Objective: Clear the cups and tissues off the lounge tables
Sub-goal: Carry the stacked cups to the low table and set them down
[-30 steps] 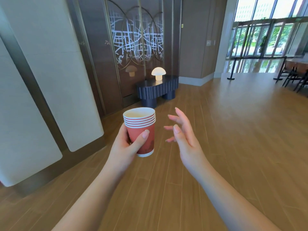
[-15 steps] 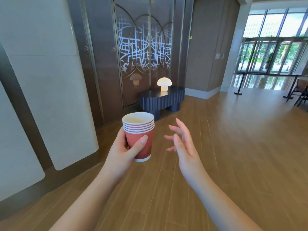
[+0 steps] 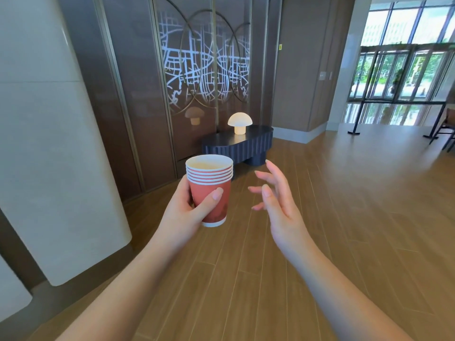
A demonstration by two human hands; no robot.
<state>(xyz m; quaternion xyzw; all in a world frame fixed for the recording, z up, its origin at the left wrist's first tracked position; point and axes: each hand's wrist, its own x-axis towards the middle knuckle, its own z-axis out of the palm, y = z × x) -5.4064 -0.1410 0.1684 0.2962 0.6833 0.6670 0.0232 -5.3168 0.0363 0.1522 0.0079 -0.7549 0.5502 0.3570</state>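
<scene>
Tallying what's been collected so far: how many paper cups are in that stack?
5, by the rims showing: all nested in one stack of red paper cups held upright in the left hand; more could be hidden inside.

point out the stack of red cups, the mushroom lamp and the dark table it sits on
stack of red cups [image 3: 214,203], head view, on the red side wall of the outermost cup
mushroom lamp [image 3: 240,119], head view, on its glowing dome
dark table [image 3: 248,146], head view, on its ribbed front wall

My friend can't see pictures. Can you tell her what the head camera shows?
A person's left hand holds a stack of red paper cups upright, while the right hand hovers open beside it, not touching. Behind them, a glowing mushroom lamp sits on a dark table.
</scene>
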